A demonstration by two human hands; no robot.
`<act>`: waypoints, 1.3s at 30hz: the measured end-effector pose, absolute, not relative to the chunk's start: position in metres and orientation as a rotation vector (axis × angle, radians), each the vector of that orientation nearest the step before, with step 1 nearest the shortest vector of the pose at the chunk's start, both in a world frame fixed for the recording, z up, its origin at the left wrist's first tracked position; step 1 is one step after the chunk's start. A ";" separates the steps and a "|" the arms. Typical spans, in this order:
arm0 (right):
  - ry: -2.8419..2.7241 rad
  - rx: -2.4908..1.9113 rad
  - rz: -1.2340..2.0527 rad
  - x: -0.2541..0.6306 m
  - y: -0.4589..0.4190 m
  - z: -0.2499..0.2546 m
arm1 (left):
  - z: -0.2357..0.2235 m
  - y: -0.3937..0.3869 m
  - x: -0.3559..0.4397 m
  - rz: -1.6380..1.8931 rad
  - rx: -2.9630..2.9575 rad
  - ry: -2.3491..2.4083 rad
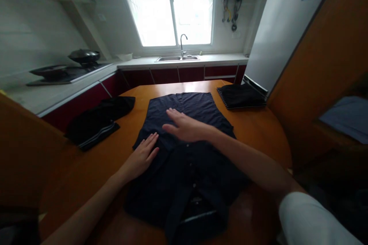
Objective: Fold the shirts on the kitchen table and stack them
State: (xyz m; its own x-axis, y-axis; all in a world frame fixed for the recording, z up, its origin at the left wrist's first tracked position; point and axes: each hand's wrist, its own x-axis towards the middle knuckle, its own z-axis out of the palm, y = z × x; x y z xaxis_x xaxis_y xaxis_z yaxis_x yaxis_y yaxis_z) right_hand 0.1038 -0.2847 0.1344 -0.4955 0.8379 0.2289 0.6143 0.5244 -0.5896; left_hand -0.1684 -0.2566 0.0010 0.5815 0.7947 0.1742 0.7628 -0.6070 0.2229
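Note:
A dark navy button-up shirt (184,168) lies spread front side up on the wooden table, its collar towards me and its hem at the far side. White buttons run down its middle. My left hand (145,152) rests on the shirt's left edge with its fingers stretched out. Over the middle of the shirt is my right hand (185,125), flat, its fingers straight and thumb apart; I cannot tell whether it touches the cloth. Neither hand holds anything. The right forearm crosses above the shirt's right side and hides part of it.
On the table (258,134), black clothing with white stripes (99,122) lies at the left. A folded black garment (243,95) lies at the far right. Beyond are a counter with a sink (176,58), a stove with pans (83,55), and a fridge (283,26).

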 end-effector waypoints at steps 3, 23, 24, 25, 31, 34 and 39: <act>-2.186 -1.304 0.492 0.171 -0.272 0.162 | 0.010 -0.255 -0.165 0.541 2.587 1.314; -2.146 -1.964 -0.036 0.273 -0.307 -0.031 | 0.040 -0.252 -0.173 0.920 2.246 1.475; -2.136 -1.974 -0.072 0.272 -0.307 -0.032 | 0.038 -0.253 -0.172 0.883 2.264 1.479; -2.121 -1.977 -0.107 0.271 -0.307 -0.032 | 0.037 -0.255 -0.170 0.842 2.287 1.483; -2.074 -1.894 -0.189 0.262 -0.311 -0.022 | 0.025 -0.275 -0.151 0.491 2.491 1.509; -2.112 -1.895 -0.150 0.257 -0.314 -0.025 | 0.014 -0.281 -0.144 0.310 2.569 1.555; -2.155 -1.937 -0.085 0.255 -0.315 -0.030 | 0.010 -0.281 -0.143 0.271 2.603 1.567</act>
